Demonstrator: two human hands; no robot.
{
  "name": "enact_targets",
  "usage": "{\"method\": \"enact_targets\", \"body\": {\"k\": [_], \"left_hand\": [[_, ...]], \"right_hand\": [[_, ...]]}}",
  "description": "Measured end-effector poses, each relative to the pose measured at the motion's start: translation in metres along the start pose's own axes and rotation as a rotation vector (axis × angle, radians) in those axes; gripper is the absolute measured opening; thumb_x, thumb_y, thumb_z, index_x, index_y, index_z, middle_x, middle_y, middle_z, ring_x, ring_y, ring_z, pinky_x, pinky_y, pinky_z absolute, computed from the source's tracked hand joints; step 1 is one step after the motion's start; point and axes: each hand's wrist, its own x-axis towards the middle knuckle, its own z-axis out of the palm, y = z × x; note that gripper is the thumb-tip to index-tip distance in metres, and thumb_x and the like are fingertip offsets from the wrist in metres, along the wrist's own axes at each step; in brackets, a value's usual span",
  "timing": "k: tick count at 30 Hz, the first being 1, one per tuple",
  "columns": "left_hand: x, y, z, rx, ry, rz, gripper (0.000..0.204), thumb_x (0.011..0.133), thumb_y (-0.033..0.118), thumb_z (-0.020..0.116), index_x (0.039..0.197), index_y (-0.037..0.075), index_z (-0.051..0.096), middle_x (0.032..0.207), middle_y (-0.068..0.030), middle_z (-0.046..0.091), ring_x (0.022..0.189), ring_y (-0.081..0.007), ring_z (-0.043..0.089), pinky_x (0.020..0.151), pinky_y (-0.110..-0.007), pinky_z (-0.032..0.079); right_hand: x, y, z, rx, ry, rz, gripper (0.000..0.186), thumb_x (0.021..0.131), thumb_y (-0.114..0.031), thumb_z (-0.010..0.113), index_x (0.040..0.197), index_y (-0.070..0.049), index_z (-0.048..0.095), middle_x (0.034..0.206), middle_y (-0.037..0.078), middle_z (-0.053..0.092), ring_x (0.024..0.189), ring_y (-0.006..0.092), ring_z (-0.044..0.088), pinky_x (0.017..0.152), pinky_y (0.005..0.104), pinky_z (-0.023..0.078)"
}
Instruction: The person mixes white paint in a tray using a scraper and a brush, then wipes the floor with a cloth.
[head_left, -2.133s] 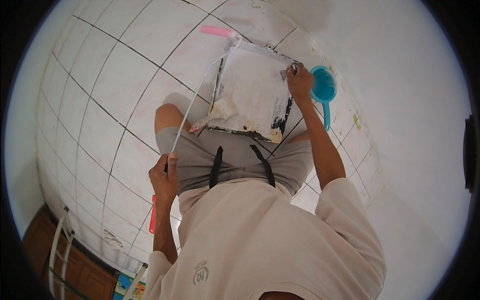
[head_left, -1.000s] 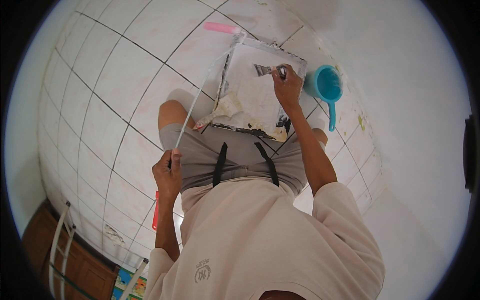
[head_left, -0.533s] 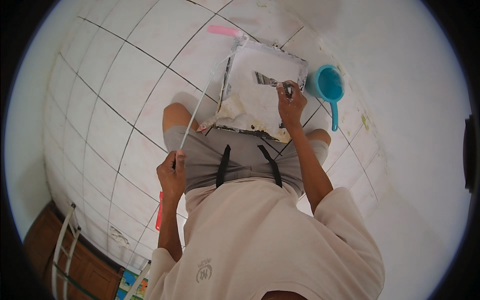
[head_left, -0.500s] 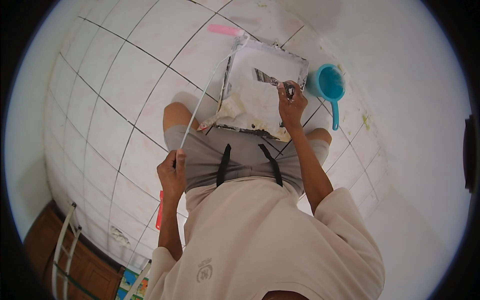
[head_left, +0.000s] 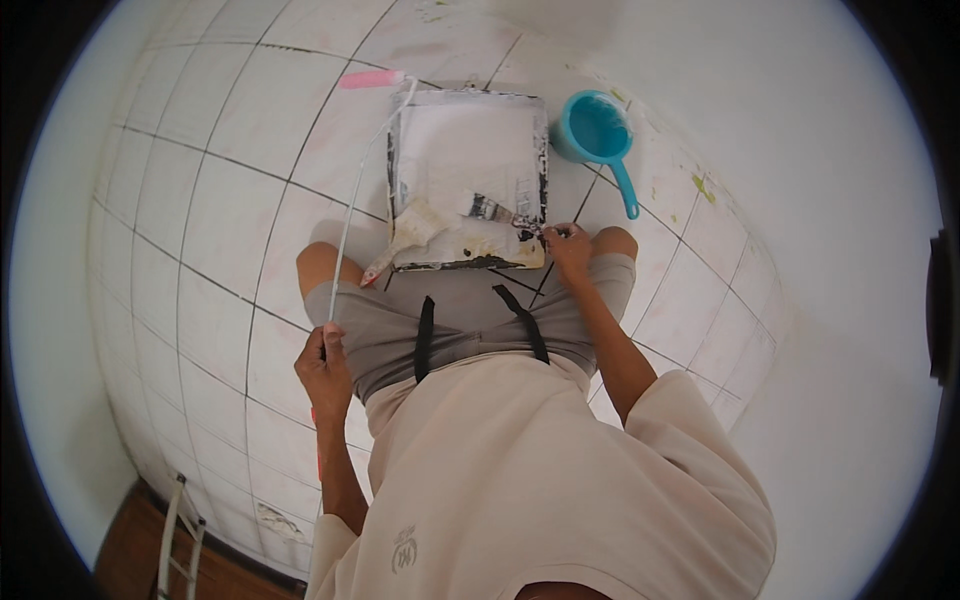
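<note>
My left hand (head_left: 325, 362) is closed round the lower end of a paint roller's long thin handle. At its far end, the pink roller sleeve (head_left: 371, 78) lies beyond the tray's left corner. My right hand (head_left: 567, 252) has its fingers bent at the dark handle end of a flat, paint-smeared tool (head_left: 492, 208), brush-like or scraper-like in shape. This tool lies low over the right part of the paint tray (head_left: 543, 150), which holds white paint. A cream-bristled paintbrush (head_left: 422, 222) rests across the tray's near left corner, its red-tipped handle sticking out.
A turquoise dipper (head_left: 590, 125) stands on the tiled floor (head_left: 230, 220) right of the tray, its handle pointing toward me. White walls rise at both sides. A metal ladder (head_left: 175, 540) stands by brown wooden panels (head_left: 130, 555) at lower left. A red object shows beside my left forearm.
My right hand has lowered the flat tool toward the tray's near right side and shifted to its handle end. The view has turned slightly; the left hand still holds the roller.
</note>
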Motion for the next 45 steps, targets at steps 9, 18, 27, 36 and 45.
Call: {"method": "enact_targets", "body": {"k": [9, 18, 27, 36, 45], "left_hand": [[-0.006, 0.014, 0.003, 0.026, -0.026, 0.085, 0.034, 0.097, 0.027, 0.051, 0.082, -0.001, 0.061, 0.061, -0.0014, 0.048, 0.059, -0.0094, 0.042, 0.054, -0.026, 0.036], [-0.015, 0.012, -0.001, 0.042, -0.011, 0.065, 0.033, 0.098, 0.026, 0.051, 0.082, -0.001, 0.061, 0.058, 0.0006, 0.044, 0.055, -0.0069, 0.038, 0.050, -0.024, 0.032], [-0.015, 0.019, -0.003, 0.072, -0.009, 0.100, 0.036, 0.097, 0.028, 0.051, 0.081, -0.001, 0.062, 0.057, -0.0001, 0.046, 0.054, -0.0074, 0.041, 0.049, -0.025, 0.033], [-0.014, 0.010, -0.003, 0.064, -0.011, 0.115, 0.036, 0.097, 0.030, 0.051, 0.081, -0.001, 0.062, 0.058, -0.0012, 0.047, 0.055, -0.0084, 0.042, 0.050, -0.025, 0.034], [-0.015, 0.006, 0.001, 0.045, -0.021, 0.107, 0.034, 0.097, 0.027, 0.051, 0.081, -0.001, 0.061, 0.056, -0.0004, 0.045, 0.053, -0.0077, 0.039, 0.048, -0.025, 0.032]], "right_hand": [[0.065, 0.002, -0.055, -0.362, 0.563, -0.441, 0.058, 0.082, -0.035, 0.063, 0.122, 0.004, 0.049, 0.122, 0.028, 0.051, 0.112, 0.0427, 0.048, 0.094, 0.0484, 0.039], [0.143, -0.006, -0.110, 0.343, -0.215, -0.080, 0.039, 0.086, -0.035, 0.064, 0.093, 0.004, 0.064, 0.074, 0.011, 0.064, 0.066, 0.0194, 0.061, 0.064, 0.0327, 0.051], [0.121, -0.024, -0.091, 0.461, -0.109, -0.047, 0.032, 0.084, -0.026, 0.066, 0.088, 0.006, 0.065, 0.069, 0.009, 0.062, 0.058, 0.0143, 0.058, 0.056, 0.0264, 0.048], [0.101, -0.056, -0.098, 0.264, 0.008, -0.104, 0.034, 0.082, -0.025, 0.064, 0.095, 0.007, 0.065, 0.073, 0.013, 0.067, 0.060, 0.0162, 0.064, 0.062, 0.0302, 0.051], [0.117, -0.069, -0.087, -0.083, 0.227, -0.260, 0.038, 0.080, -0.031, 0.065, 0.099, 0.002, 0.067, 0.086, 0.018, 0.068, 0.077, 0.0289, 0.067, 0.074, 0.0376, 0.052]]}}
